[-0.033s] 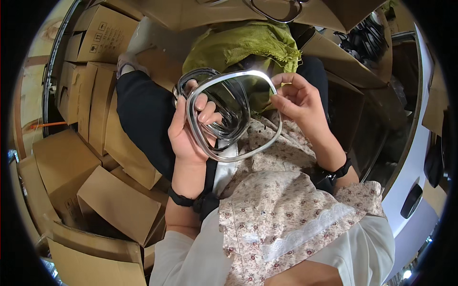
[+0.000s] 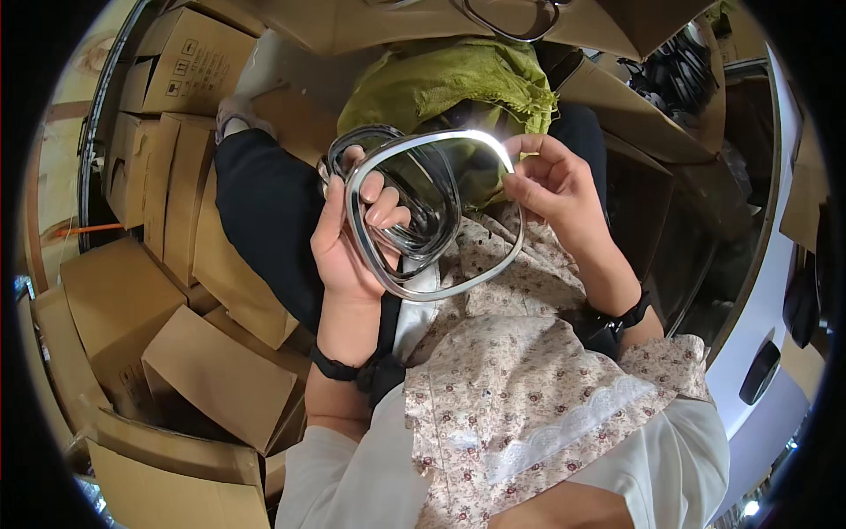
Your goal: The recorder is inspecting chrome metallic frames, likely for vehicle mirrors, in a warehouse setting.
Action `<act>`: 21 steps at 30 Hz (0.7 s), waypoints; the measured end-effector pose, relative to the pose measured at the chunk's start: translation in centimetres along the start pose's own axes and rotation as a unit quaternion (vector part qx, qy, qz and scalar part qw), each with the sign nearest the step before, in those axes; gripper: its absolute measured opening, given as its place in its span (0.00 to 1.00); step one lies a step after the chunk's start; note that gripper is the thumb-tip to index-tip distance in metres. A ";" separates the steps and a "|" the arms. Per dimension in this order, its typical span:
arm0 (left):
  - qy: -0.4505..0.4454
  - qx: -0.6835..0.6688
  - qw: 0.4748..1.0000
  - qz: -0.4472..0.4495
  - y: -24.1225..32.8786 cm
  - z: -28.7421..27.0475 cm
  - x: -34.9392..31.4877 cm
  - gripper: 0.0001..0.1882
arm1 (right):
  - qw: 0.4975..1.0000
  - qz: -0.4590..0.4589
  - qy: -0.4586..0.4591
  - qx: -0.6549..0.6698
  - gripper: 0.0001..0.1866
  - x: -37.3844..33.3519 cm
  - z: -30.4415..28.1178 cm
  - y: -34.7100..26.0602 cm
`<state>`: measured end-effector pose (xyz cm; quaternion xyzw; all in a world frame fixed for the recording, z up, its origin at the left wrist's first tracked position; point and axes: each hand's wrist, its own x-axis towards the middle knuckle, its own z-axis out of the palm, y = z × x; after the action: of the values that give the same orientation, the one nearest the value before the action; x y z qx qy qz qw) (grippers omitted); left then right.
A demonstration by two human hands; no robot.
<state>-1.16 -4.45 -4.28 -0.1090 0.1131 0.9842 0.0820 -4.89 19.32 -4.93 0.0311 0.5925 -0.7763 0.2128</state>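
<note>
My left hand (image 2: 339, 256) is closed around several shiny chrome rings of rounded, roughly four-cornered shape, held above my lap. A stack of these rings (image 2: 425, 236) hangs behind my fingers. In front of the stack, one brighter chrome ring (image 2: 429, 295) leans out toward the right, its left side resting against my left palm. At the upper right corner of this ring, the thumb and fingers of my right hand (image 2: 560, 185) pinch its edge. Part of the stack is hidden by my fingers and by the front ring.
A yellow-green woven sack (image 2: 423, 88) lies beyond my hands. Cardboard boxes (image 2: 220, 379) crowd the left side. At the upper right, an open carton (image 2: 599, 93) stands by dark parts (image 2: 674, 75). More rings (image 2: 520, 37) lie in a carton at the top. Floral cloth (image 2: 520, 379) covers my lap.
The front ring and my right hand have shifted very slightly to the right. My left hand holds its place.
</note>
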 end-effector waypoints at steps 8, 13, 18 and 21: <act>-0.048 0.053 0.997 0.000 -0.2 -0.3 -0.1 0.22 | 0.998 0.002 0.020 0.065 0.15 0.2 -0.6 -0.4; -0.059 0.086 0.995 0.004 -0.3 -0.4 0.0 0.22 | 0.995 0.007 0.034 0.093 0.15 0.5 -0.7 0.0; -0.046 0.094 0.994 0.015 -0.1 -0.4 0.0 0.19 | 0.989 0.012 0.050 0.139 0.15 0.6 -0.7 0.4; -0.038 0.099 0.994 0.024 -0.1 -0.5 0.0 0.18 | 0.988 0.008 0.025 0.154 0.14 0.5 -1.0 0.3</act>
<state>-1.07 -4.43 -4.75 -0.0602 0.2096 0.9732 0.0734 -5.45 20.00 -5.66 0.0874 0.4710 -0.8554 0.1972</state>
